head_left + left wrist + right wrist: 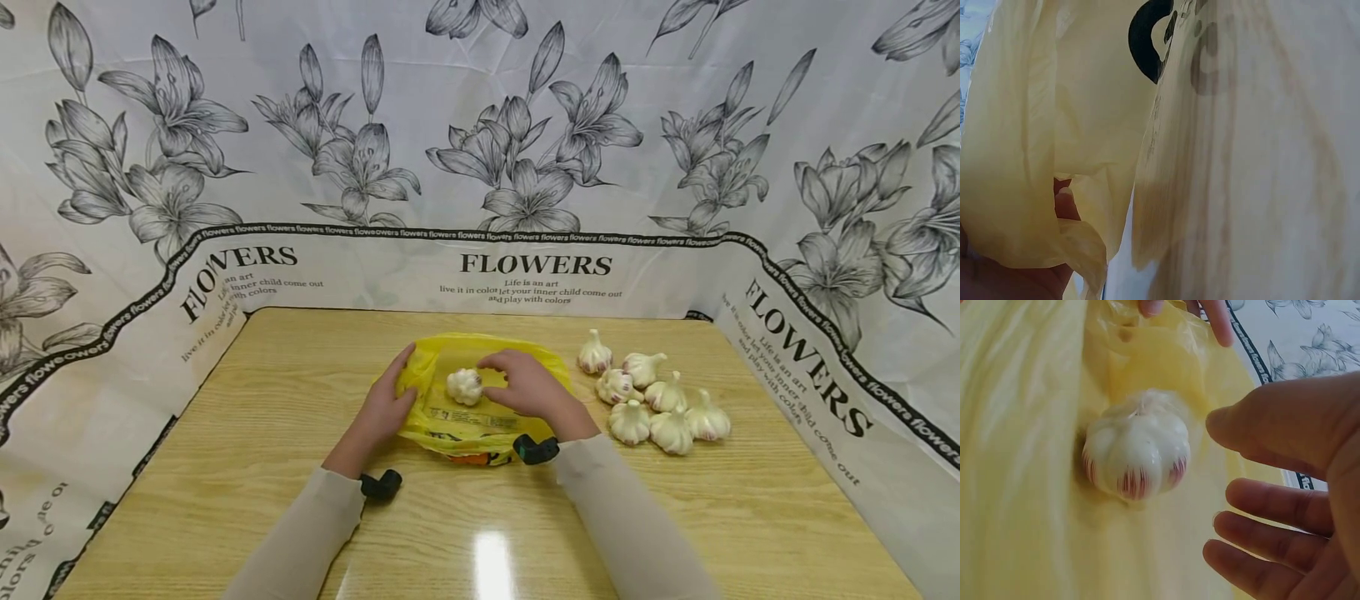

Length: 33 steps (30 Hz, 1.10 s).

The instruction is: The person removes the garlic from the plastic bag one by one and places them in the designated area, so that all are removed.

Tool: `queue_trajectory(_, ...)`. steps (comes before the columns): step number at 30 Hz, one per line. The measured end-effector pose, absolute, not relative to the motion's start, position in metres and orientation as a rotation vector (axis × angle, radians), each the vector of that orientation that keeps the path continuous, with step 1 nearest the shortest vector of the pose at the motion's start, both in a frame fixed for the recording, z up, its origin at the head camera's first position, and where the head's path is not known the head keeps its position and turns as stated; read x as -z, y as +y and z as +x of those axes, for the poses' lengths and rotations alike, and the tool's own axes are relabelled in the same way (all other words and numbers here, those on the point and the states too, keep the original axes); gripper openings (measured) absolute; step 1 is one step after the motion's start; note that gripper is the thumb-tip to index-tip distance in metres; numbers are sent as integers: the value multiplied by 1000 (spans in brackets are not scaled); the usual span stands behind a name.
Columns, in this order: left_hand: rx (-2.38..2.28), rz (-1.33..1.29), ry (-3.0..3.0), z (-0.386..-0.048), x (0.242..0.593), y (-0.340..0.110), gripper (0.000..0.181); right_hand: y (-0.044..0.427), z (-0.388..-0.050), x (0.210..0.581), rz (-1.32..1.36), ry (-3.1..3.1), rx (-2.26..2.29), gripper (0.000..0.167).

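Note:
A yellow plastic bag (480,421) lies spread on the table with its mouth toward the left. Inside it rests one white garlic bulb (465,387), streaked purple in the right wrist view. My left hand (386,404) holds the bag's left edge, thumb and fingers on either side of the plastic; folds hide part of that hand in the left wrist view. Just right of the bulb is my right hand (528,383), its fingers apart and a small gap between them and the garlic (1137,447) in the right wrist view.
Several garlic bulbs (670,431) sit in a group on the wooden table (285,400), right of the bag. A white flower-print cloth (375,275) stands around the table's back and sides. Dark wrist cameras (536,450) sit on both wrists.

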State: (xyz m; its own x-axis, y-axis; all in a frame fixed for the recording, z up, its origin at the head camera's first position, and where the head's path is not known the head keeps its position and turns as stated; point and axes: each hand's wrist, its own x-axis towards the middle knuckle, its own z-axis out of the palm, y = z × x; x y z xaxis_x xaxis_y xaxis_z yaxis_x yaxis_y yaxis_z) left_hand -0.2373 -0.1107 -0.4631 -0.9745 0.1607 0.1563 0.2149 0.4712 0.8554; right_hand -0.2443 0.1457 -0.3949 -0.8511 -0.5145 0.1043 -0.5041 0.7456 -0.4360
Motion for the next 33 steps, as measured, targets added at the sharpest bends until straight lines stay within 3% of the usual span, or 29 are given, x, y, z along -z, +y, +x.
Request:
queue_trajectory(9, 1555, -346, -2629, -235, 462, -110, 67, 125, -248, 398, -812, 2966, 673, 38)
queue_trajectory(24, 1575, -317, -2641, -234, 460, -109, 68, 102, -256, 406, -871, 2871, 438, 50)
queue_trajectory(33, 1560, -312, -2642, -235, 462, -110, 69, 102, -254, 407, -894, 2877, 476, 46)
